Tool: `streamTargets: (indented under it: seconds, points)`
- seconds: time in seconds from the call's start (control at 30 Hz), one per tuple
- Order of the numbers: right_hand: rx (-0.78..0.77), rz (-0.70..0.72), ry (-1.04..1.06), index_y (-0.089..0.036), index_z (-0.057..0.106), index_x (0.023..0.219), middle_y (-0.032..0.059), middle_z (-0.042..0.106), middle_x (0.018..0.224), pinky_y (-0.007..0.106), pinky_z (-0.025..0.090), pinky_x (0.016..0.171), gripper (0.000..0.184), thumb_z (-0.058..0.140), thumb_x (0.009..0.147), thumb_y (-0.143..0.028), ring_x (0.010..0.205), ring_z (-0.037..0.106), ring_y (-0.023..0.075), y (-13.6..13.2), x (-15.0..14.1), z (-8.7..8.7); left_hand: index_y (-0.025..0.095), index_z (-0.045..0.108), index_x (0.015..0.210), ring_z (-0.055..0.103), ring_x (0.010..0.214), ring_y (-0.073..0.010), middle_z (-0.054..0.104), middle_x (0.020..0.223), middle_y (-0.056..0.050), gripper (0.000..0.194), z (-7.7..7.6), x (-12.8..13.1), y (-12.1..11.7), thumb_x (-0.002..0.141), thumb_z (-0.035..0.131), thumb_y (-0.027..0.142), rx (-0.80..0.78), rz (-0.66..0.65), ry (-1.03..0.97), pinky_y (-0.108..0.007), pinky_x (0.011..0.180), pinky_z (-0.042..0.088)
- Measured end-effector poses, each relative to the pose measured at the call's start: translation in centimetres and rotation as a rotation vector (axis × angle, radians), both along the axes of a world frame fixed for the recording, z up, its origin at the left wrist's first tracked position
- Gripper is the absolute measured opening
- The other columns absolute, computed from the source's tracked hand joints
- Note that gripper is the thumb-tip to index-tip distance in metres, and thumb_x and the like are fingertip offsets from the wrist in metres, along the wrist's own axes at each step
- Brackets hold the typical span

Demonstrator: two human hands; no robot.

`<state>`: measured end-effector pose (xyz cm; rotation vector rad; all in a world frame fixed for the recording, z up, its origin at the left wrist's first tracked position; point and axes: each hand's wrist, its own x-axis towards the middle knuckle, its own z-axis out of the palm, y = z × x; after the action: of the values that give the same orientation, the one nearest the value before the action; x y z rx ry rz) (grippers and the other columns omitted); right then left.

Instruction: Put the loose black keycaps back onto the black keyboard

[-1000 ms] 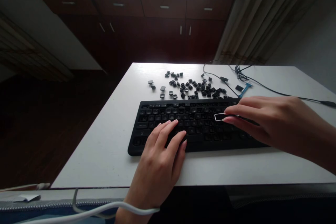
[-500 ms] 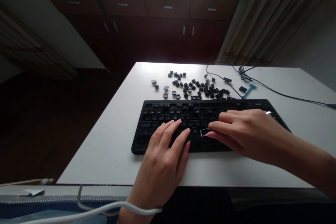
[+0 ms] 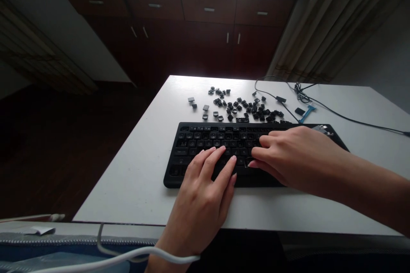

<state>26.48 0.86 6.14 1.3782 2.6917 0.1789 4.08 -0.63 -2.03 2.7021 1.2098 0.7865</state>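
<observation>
A black keyboard point(image 3: 198, 136) lies across the white table point(image 3: 134, 166). My left hand point(image 3: 205, 192) rests flat on its lower middle keys, fingers stretched out and holding nothing. My right hand point(image 3: 294, 158) reaches in from the right, its fingertips pressed together on a small pale-edged rectangular frame point(image 3: 247, 163) held down at the keyboard's bottom rows, right beside my left fingertips. Several loose black keycaps point(image 3: 243, 108) are scattered just behind the keyboard.
A black cable point(image 3: 336, 113) and a small blue tool point(image 3: 306, 113) lie at the back right of the table. A small shiny piece point(image 3: 322, 128) sits on the keyboard's far right corner. Dark wooden cabinets point(image 3: 198, 30) and a curtain point(image 3: 329, 21) stand behind. A white cord point(image 3: 128, 256) crosses my left wrist.
My right hand has carried the small frame from the keyboard's upper right down and left to the bottom rows, next to my left fingers. My left hand has stayed put.
</observation>
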Motion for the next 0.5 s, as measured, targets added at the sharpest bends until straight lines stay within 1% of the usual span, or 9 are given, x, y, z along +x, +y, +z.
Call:
streamTargets:
  seconds: [0.17, 0.33, 0.4, 0.5]
  points:
    - [-0.006, 0.081, -0.087, -0.022, 0.067, 0.070, 0.0033, 0.064, 0.065, 0.031, 0.019, 0.050, 0.023, 0.065, 0.091, -0.033, 0.057, 0.059, 0.0187, 1.2, -0.9, 0.9, 0.022, 0.061, 0.133, 0.043, 0.136, -0.0288, 0.050, 0.145, -0.010, 0.039, 0.0, 0.0, 0.0, 0.095, 0.056, 0.019, -0.008, -0.001, -0.016, -0.051, 0.115, 0.043]
    - [0.002, 0.204, -0.190, -0.022, 0.069, 0.075, 0.0044, 0.066, 0.072, 0.033, 0.025, 0.054, 0.015, 0.065, 0.089, -0.024, 0.062, 0.060, 0.0193, 2.2, -1.7, 1.4, 0.023, 0.060, 0.132, 0.044, 0.137, -0.0281, 0.050, 0.145, -0.010, 0.037, -0.1, -0.1, -0.1, 0.095, 0.056, 0.020, -0.016, 0.003, -0.028, -0.050, 0.114, 0.044]
    - [0.019, 0.255, -0.188, -0.021, 0.069, 0.078, 0.0046, 0.067, 0.077, 0.033, 0.028, 0.056, 0.013, 0.064, 0.090, -0.022, 0.065, 0.060, 0.0192, 2.4, -1.6, 1.3, 0.021, 0.060, 0.130, 0.045, 0.137, -0.0273, 0.052, 0.144, -0.010, 0.035, -0.1, 0.0, -0.1, 0.095, 0.056, 0.021, -0.007, 0.013, -0.045, -0.050, 0.116, 0.042]
    - [0.019, 0.293, -0.120, -0.022, 0.068, 0.082, 0.0037, 0.068, 0.080, 0.033, 0.032, 0.059, 0.011, 0.064, 0.091, -0.027, 0.069, 0.061, 0.0195, 2.7, -1.2, 1.1, 0.014, 0.055, 0.133, 0.044, 0.140, -0.0266, 0.052, 0.146, -0.013, 0.038, 0.3, 0.9, 0.0, 0.096, 0.053, 0.022, 0.012, 0.043, -0.073, -0.052, 0.121, 0.035]
